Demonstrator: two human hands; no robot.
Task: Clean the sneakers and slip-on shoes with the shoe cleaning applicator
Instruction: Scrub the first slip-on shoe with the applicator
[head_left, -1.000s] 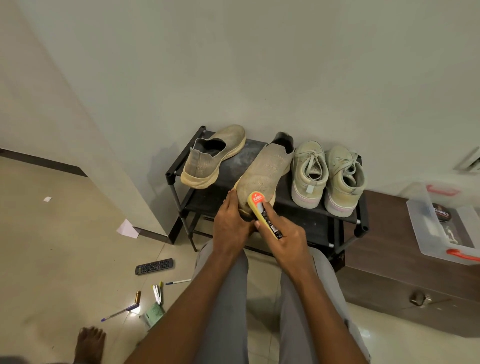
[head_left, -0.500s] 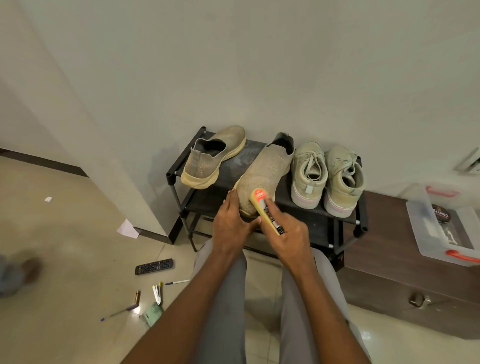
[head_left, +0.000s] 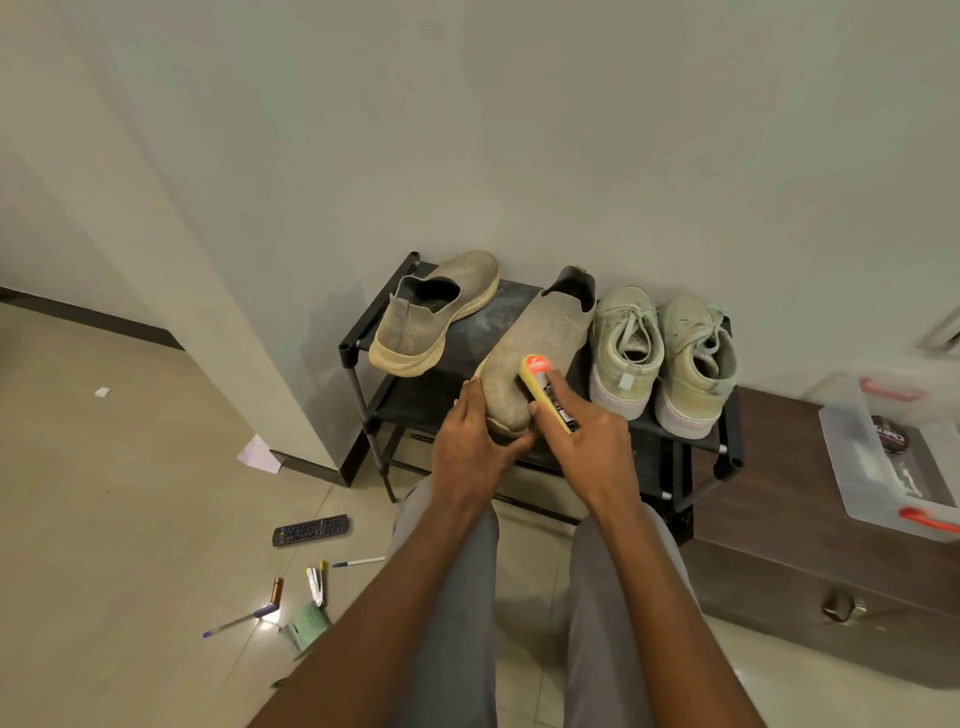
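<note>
Here, yellow applicator (head_left: 546, 392), red-tipped.

Black shoe rack (head_left: 358, 347) – two slip-on shoes (head_left: 540, 348) and two sneakers (head_left: 660, 358) on its top shelf

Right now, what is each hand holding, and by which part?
The right hand grips the yellow shoe cleaning applicator by its lower body; the left hand holds the beige knit slip-on shoe at its toe.
</note>
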